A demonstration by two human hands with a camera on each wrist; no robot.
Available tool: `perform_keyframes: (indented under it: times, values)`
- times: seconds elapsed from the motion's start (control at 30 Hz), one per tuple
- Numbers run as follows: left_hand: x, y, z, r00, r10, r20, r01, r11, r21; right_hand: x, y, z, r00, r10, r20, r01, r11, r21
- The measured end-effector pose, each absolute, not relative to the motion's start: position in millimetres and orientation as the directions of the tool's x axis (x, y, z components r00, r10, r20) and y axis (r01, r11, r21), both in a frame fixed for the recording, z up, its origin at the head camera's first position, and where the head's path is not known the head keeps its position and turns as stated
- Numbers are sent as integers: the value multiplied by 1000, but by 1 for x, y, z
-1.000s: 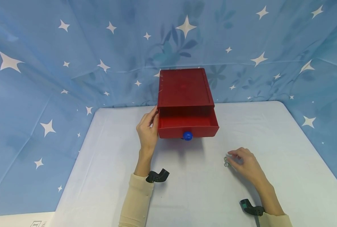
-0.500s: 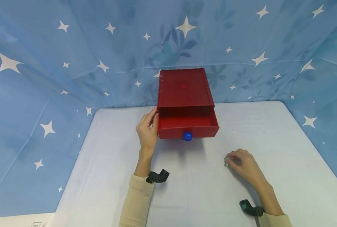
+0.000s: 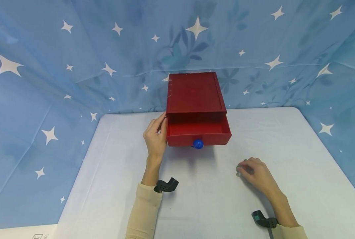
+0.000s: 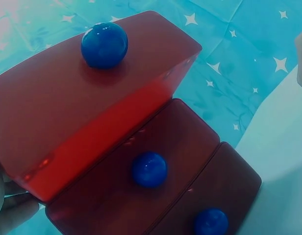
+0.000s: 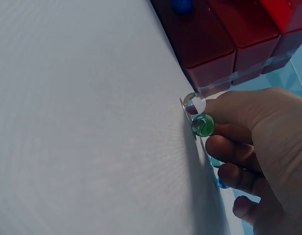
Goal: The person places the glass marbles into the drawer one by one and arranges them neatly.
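Observation:
A red drawer box (image 3: 196, 94) stands at the back middle of the white table, its top drawer (image 3: 198, 139) pulled out, with a blue round knob (image 3: 198, 144). My left hand (image 3: 155, 136) rests its fingers on the box's left side, beside the drawer. At the right, my right hand (image 3: 258, 174) is down at several small glass marbles. In the right wrist view its thumb and curled forefinger close around a green marble (image 5: 203, 125), and a clear marble (image 5: 194, 104) lies against it. More marbles, one of them blue (image 5: 222, 183), are partly hidden behind the fingers.
Two lower drawers with blue knobs (image 4: 149, 169) sit shut below the pulled-out one. A blue star-patterned cloth (image 3: 129, 66) hangs behind the table (image 3: 201, 199). Black wrist cameras (image 3: 167, 185) are strapped to both forearms.
My right thumb and forefinger have drawn together around the marbles, and the hand has shifted slightly nearer the body. My left hand and the drawer box have stayed in place.

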State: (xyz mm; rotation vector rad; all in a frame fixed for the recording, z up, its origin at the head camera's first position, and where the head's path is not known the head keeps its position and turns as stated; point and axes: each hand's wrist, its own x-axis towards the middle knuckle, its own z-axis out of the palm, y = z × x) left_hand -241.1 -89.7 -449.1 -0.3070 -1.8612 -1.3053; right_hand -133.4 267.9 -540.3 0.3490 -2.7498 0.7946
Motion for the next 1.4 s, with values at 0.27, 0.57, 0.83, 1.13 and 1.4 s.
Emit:
perform_keyframes:
  times: [0.27,0.57,0.83,1.13,1.4]
  values:
    - [-241,-89,-447,-647,-271,712,609,379,697,-133,267,-540,-952,-150,265,-266,834,-483]
    - [-240,-92,-447,-671,-253,697,611,344,713,-134,267,-540,-946,-154,285,-281,827,-487]
    - [-241,-92,-448,-667,-252,701,613,349,709,-133,267,-536,-942,-136,307,-278,827,-489]
    - [-240,-92,-448,-657,-254,709,621,350,701,-133,267,-532,-923,-118,365,-297,821,-488]
    - [-240,-92,-449,-665,-251,704,612,357,706,-135,263,-523,-883,-115,455,-347,812,-469]
